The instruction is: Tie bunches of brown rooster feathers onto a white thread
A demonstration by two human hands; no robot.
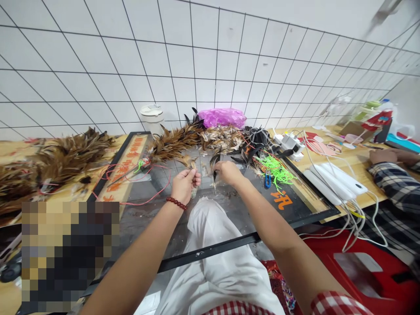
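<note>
Left grip [185, 183] pinching brown feather [191, 163], right grip [228, 171] pinching dark feather [215, 176], fingertips partly hidden

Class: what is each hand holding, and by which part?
Left hand pinches a brown feather by its lower end; right hand pinches a dark feather, exact spot unclear.

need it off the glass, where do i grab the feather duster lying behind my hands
By the bare stick, coming from the left. The feather duster lies slanted, its stick poking out toward the left front, while its plumed end runs into the loose feather pile; gripping there would likely crush plumes.
</note>
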